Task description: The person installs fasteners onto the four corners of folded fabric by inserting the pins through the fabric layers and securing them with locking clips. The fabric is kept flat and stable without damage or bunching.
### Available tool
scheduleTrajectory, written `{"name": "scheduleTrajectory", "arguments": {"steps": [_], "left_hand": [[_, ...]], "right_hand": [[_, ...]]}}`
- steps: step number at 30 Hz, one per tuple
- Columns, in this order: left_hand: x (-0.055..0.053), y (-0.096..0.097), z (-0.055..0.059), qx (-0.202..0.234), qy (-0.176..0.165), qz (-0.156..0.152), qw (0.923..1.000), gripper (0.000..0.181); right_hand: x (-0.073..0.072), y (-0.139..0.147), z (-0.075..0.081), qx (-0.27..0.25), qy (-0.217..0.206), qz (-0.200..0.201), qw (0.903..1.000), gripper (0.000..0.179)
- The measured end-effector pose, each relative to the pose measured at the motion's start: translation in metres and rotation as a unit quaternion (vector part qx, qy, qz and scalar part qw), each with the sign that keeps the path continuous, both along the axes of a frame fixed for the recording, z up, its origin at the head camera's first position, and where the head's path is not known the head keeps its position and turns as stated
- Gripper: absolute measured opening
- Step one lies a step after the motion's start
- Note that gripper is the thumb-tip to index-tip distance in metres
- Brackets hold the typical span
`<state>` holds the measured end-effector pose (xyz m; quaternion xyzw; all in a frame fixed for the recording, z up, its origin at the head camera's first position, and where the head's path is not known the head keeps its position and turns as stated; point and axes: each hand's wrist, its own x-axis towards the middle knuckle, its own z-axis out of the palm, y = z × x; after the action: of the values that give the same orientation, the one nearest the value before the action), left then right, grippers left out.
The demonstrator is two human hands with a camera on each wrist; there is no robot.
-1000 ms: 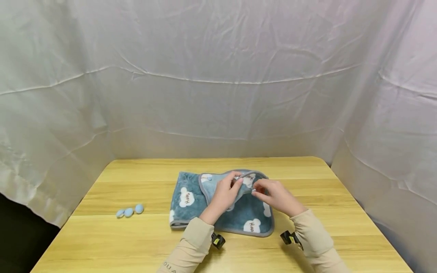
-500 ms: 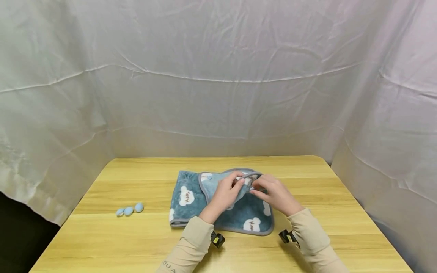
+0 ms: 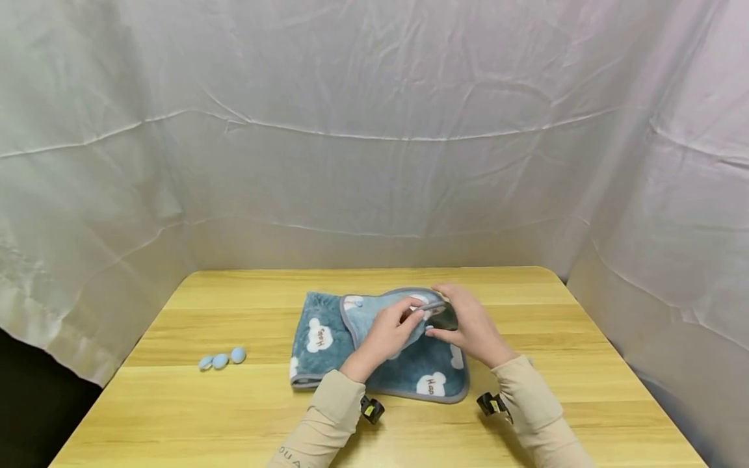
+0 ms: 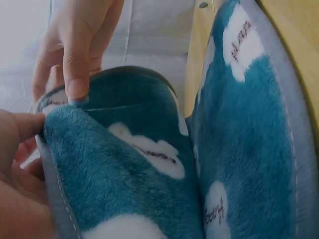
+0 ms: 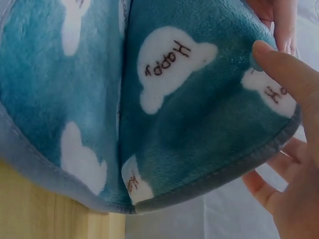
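A teal plush blanket (image 3: 409, 374) with grey trim and white bear patches lies folded on the table, one layer of it lifted on the right. My left hand (image 3: 386, 329) pinches that lifted edge between thumb and fingers. From the right, my right hand (image 3: 475, 325) reaches round the blanket's far edge, its fingers (image 5: 286, 162) behind the cloth. Its thumb presses a small pale blue button-like piece (image 5: 256, 63) against the plush inner side. A similar pale blue button (image 3: 359, 303) sits on the turned-over corner at the left.
Three pale blue round pieces (image 3: 220, 361) lie in a row on the left of the wooden table (image 3: 205, 416). A small greyish thing (image 3: 530, 361) shows beside the right sleeve. Pale fabric sheets (image 3: 374, 195) hang behind the table and at both sides.
My right hand has spread wider: its fingers have gone from near the thumb up to the blanket's far edge. The left hand keeps its pinch almost in place.
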<state>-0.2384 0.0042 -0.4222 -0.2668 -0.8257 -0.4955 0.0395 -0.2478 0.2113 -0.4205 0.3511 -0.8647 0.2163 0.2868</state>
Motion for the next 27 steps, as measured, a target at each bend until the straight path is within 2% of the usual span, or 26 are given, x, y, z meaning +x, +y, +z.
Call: {"name": "scheduleTrajectory", "arguments": {"steps": [5, 8, 13, 17, 22, 27], "left_hand": [[-0.0016, -0.0033, 0.0001, -0.018, 0.003, -0.033, 0.9993, 0.029], [-0.0016, -0.0046, 0.0010, -0.031, 0.000, -0.049, 0.9983, 0.026], [-0.0013, -0.0063, 0.0024, -0.041, -0.004, -0.069, 0.9968, 0.018], [-0.0019, -0.0075, 0.0021, -0.038, -0.011, -0.071, 0.9967, 0.016], [-0.0014, -0.0082, 0.0036, -0.037, -0.020, -0.063, 0.9971, 0.020], [-0.0001, -0.0072, 0.0046, -0.042, -0.040, -0.038, 0.9976, 0.021]], "right_hand": [[0.0021, -0.0003, -0.0016, 0.007, -0.067, 0.014, 0.9976, 0.052], [0.0020, -0.0003, -0.0029, 0.007, -0.076, 0.026, 0.9968, 0.038], [0.0013, -0.0002, -0.0050, 0.003, -0.047, 0.047, 0.9978, 0.032], [0.0006, 0.0004, -0.0063, -0.005, -0.027, 0.061, 0.9978, 0.028], [-0.0008, 0.0000, -0.0078, -0.009, 0.006, 0.076, 0.9970, 0.029], [-0.0013, -0.0010, -0.0085, 0.002, 0.042, 0.074, 0.9964, 0.030]]}}
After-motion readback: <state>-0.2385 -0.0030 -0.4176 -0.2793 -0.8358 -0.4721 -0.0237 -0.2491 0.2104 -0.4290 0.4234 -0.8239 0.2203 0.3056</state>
